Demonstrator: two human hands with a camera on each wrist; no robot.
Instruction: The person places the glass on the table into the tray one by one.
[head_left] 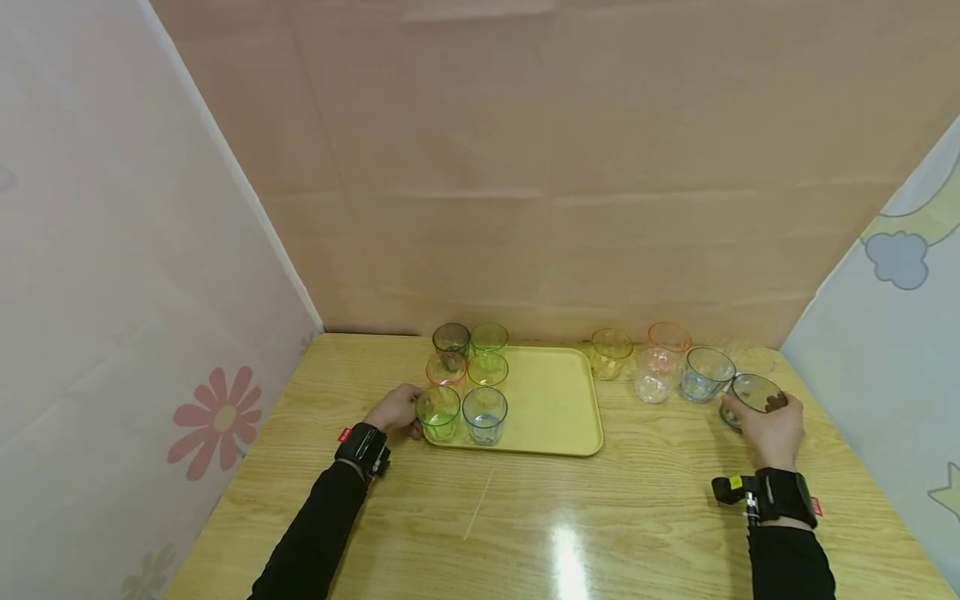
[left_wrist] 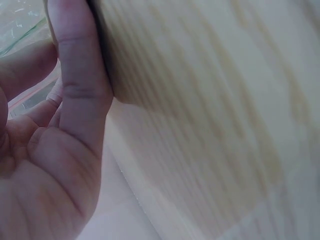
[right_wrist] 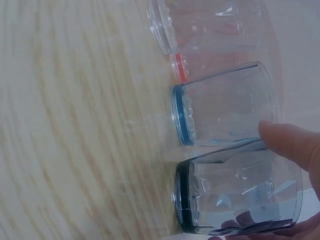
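A yellow tray [head_left: 551, 400] lies on the wooden table, with several coloured glasses standing in its left part. My left hand [head_left: 411, 412] is at the tray's near left corner, its fingers round the green glass [head_left: 438, 413]; a blue glass [head_left: 484, 415] stands beside it. The left wrist view shows mostly palm and a finger [left_wrist: 80, 75] over the wood, with a sliver of the green glass [left_wrist: 20, 30]. At the right, my right hand [head_left: 757, 408] grips a dark grey glass [head_left: 753, 393] [right_wrist: 240, 200], my thumb [right_wrist: 292, 145] lying on its wall.
To the right of the tray stand a yellow glass [head_left: 611, 353], an orange one [head_left: 669, 337], a pinkish clear one [head_left: 656, 376] and a blue one [head_left: 705, 374] [right_wrist: 225, 107] close to the held glass. Cloth walls close in the table on three sides.
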